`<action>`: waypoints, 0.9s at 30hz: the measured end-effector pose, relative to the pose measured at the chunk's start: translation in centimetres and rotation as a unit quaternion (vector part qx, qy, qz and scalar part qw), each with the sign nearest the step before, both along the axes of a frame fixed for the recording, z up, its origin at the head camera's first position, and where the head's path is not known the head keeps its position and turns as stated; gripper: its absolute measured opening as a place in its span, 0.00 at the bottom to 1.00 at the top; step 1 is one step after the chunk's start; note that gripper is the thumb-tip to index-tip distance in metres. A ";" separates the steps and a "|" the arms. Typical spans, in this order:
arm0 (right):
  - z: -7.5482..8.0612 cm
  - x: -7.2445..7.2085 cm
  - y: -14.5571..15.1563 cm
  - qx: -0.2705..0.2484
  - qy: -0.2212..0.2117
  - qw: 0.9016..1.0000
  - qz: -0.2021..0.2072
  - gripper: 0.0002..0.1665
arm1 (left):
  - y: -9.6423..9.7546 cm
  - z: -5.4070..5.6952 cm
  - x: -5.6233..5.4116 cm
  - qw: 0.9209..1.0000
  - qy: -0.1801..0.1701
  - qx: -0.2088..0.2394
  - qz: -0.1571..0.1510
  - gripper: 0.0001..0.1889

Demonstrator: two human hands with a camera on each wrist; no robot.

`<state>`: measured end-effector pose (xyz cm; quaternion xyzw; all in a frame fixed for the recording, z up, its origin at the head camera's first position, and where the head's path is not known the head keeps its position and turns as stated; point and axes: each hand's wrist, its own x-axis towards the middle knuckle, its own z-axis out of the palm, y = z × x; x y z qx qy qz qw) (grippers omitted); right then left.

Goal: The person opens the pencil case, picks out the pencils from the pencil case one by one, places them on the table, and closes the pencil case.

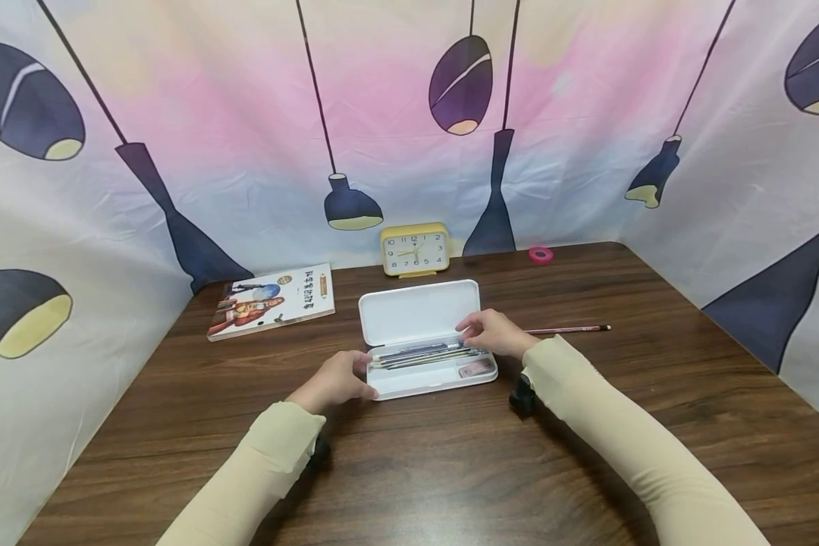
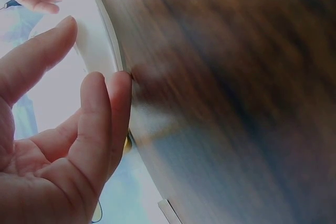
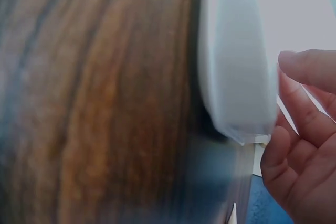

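A white pencil case (image 1: 431, 381) stands on the table with its lid (image 1: 419, 315) raised. Several pencils (image 1: 423, 356) lie side by side in it, and a small pinkish block (image 1: 476, 368), perhaps an eraser, sits in its front right corner. My left hand (image 1: 341, 378) holds the case's left end, thumb and fingers spread around it; the left wrist view shows these fingers (image 2: 94, 108) at its edge. At the right end, my right hand (image 1: 497, 334) reaches over the pencils with bent fingers. Nothing shows between its fingers (image 3: 307, 124) in the right wrist view, though some fingertips are hidden.
Behind the case stands a yellow alarm clock (image 1: 415, 250). To the left lies a book (image 1: 273, 302). A loose pencil (image 1: 573, 330) lies right of the case, and a pink tape roll (image 1: 541, 255) is near the back edge. Printed cloth (image 1: 396, 114) surrounds the wooden table (image 1: 409, 470).
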<state>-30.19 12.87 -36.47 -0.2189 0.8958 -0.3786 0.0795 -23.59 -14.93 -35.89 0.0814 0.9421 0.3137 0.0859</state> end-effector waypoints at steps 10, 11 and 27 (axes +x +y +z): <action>-0.5 0.0 -1.0 0.053 0.022 0.998 0.007 0.13 | -0.1 -0.1 -0.1 1.000 0.005 -0.004 -0.008 0.31; -0.5 0.0 -1.0 0.057 0.023 0.998 0.006 0.13 | -0.1 -0.1 -0.1 1.000 0.006 -0.004 -0.008 0.31; -0.3 0.5 -1.1 0.078 0.034 0.996 0.014 0.09 | 0.1 0.3 0.2 1.000 -0.003 0.007 0.001 0.31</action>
